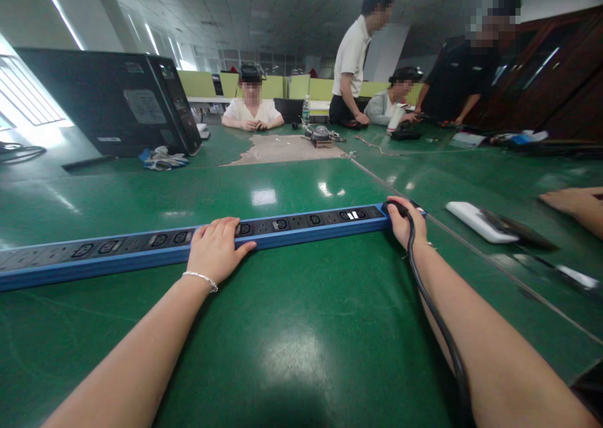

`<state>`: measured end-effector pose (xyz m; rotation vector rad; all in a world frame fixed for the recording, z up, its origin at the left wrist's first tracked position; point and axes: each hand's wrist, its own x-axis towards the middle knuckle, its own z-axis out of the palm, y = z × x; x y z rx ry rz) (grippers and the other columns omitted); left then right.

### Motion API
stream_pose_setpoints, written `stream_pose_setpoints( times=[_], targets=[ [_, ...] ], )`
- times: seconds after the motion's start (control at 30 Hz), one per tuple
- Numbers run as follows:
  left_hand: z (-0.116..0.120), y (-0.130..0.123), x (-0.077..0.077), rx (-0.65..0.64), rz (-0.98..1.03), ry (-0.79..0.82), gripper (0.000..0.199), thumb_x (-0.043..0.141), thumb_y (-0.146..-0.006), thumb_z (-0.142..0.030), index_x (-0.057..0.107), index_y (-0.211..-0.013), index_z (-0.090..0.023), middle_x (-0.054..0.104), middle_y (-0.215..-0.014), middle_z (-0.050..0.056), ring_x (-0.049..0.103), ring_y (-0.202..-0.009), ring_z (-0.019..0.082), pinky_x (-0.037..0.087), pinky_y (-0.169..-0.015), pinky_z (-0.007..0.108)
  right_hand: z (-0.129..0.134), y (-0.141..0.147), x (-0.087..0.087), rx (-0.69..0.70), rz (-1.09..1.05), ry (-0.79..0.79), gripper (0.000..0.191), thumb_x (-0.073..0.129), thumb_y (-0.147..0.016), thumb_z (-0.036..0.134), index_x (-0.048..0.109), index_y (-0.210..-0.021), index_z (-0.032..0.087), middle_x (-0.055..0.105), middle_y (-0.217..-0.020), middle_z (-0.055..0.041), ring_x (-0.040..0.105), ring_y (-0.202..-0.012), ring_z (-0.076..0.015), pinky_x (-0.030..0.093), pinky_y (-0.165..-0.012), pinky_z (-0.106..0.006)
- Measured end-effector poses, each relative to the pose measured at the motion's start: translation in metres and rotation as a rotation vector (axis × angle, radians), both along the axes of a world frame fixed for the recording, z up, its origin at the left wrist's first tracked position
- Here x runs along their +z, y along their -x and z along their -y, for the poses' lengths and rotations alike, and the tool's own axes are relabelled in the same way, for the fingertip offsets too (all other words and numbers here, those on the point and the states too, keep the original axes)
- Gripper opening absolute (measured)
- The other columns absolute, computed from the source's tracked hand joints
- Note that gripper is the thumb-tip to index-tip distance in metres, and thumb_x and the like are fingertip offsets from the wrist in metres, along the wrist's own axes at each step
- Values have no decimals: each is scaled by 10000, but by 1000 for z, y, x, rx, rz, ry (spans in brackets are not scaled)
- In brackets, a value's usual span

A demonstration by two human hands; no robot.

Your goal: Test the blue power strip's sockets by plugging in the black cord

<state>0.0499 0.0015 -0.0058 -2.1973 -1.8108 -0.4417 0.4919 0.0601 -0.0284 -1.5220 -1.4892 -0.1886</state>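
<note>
A long blue power strip point(325, 227) with a black face and rows of sockets lies slantwise across the green table. My left hand point(217, 246) is closed over its middle, fingers across the top and thumb along the near side. At the strip's right end, my right hand point(409, 222) is wrapped around it, hiding part of that end. A thick black cord point(431, 302) comes out by the right hand's fingers and runs down over my right forearm. Whether the fingers also grip the cord cannot be told.
Left stands a black computer case point(113, 101), with work gloves point(162, 158) beside it. A bottle point(306, 107) and a small mechanical device point(323, 134) are farther back. To the right lie a white flat device point(480, 222) and another person's hand point(572, 205). Several people are around the table.
</note>
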Motion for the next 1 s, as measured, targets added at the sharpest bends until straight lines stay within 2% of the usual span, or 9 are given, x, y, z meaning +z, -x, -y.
stream_pose_setpoints(
  times=[0.23, 0.43, 0.57, 0.63, 0.77, 1.0],
  targets=[
    [-1, 0, 0, -1, -7, -10, 559, 461, -828, -548, 490, -1234, -166, 564, -1278, 136, 484, -1197, 277, 324, -997, 433, 4, 9, 4, -94, -87, -9, 284, 507, -769, 386, 678, -947, 247, 698, -953, -44, 612, -934, -245, 426, -917, -448],
    [0, 0, 0, -4, -10, -16, 582, 463, -827, -556, 490, -1238, -146, 561, -1277, 143, 485, -1192, 278, 327, -989, 435, 0, 8, 0, -34, -168, -91, 297, 516, -795, 418, 682, -944, 222, 695, -927, -50, 618, -927, -232, 441, -912, -430],
    [1, 0, 0, -5, -22, -21, 580, 456, -831, -557, 488, -1238, -145, 566, -1271, 142, 481, -1194, 278, 333, -980, 434, 0, 13, 9, -77, -321, -326, 347, 491, -835, 420, 667, -1005, 175, 682, -984, -80, 622, -913, -214, 471, -873, -373],
    [1, 0, 0, -6, -25, -22, 568, 452, -833, -557, 490, -1235, -157, 570, -1267, 137, 483, -1192, 277, 335, -978, 432, 1, 19, 13, -55, -363, -382, 340, 505, -830, 414, 670, -996, 167, 683, -991, -82, 626, -909, -207, 476, -872, -361],
    [1, 0, 1, -8, -20, -30, 574, 453, -831, -563, 492, -1228, -150, 568, -1265, 143, 488, -1187, 275, 338, -977, 430, 2, 33, 17, 36, -370, -223, 258, 573, -765, 373, 688, -901, 186, 704, -924, -57, 640, -892, -212, 482, -884, -394],
    [0, -1, 1, -14, 2, -17, 560, 460, -825, -560, 494, -1226, -170, 565, -1269, 144, 483, -1193, 280, 339, -969, 439, 3, 56, 17, 161, -449, -123, 273, 594, -743, 361, 686, -940, 195, 714, -931, -53, 655, -891, -206, 480, -904, -404]
  ],
)
